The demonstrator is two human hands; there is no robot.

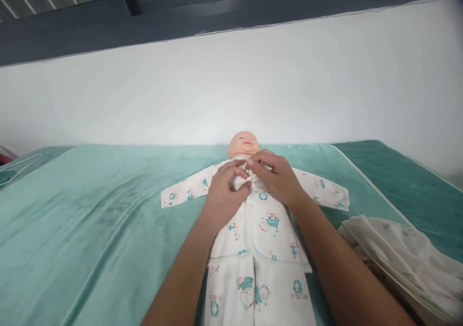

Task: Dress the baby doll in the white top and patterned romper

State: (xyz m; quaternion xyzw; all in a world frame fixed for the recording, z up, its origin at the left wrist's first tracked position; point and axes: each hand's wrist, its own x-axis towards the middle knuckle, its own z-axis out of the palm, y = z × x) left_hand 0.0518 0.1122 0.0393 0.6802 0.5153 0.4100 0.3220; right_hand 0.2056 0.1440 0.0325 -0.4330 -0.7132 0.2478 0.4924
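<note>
A baby doll (244, 143) lies on its back, its bald head toward the wall. It is dressed in a white printed jacket (275, 237) and matching pants (278, 297), with both sleeves spread out sideways. At the upper chest, my left hand (227, 191) pinches the jacket's front edge between thumb and fingers. Close beside it, my right hand (277, 174) grips the other side of the front opening near the collar. A button (250, 206) shows lower on the front. The spot between my fingertips is mostly hidden.
A light green sheet (108, 229) covers the bed, with a darker green cover (405, 186) at the right. Folded white cloth (401, 258) lies by my right forearm. A white wall (181, 94) stands behind, under a dark window frame (202, 7).
</note>
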